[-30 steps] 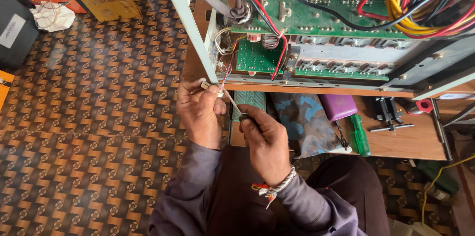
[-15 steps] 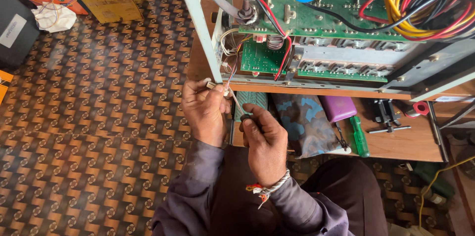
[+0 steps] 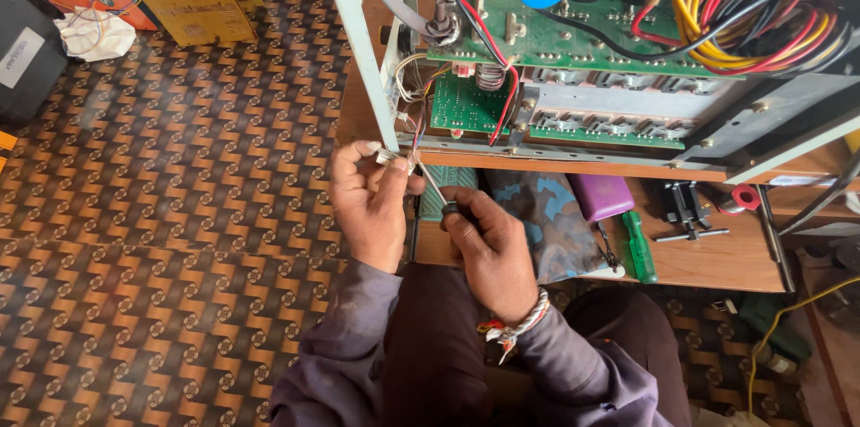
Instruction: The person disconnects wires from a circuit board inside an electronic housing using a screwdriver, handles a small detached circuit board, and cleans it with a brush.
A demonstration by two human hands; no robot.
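Inside the open metal case sit circuit boards; left hand pinches, seemingly, a small connector, right hand grips a screwdriver.

Two hands work a small part just below an opened machine chassis.

The left hand pinches a small metal part beside the chassis's pale green frame post; the right hand has its grip closed on a screwdriver, tip at that part. Below the chassis's green circuit board, a purple box lies on the wooden bench.
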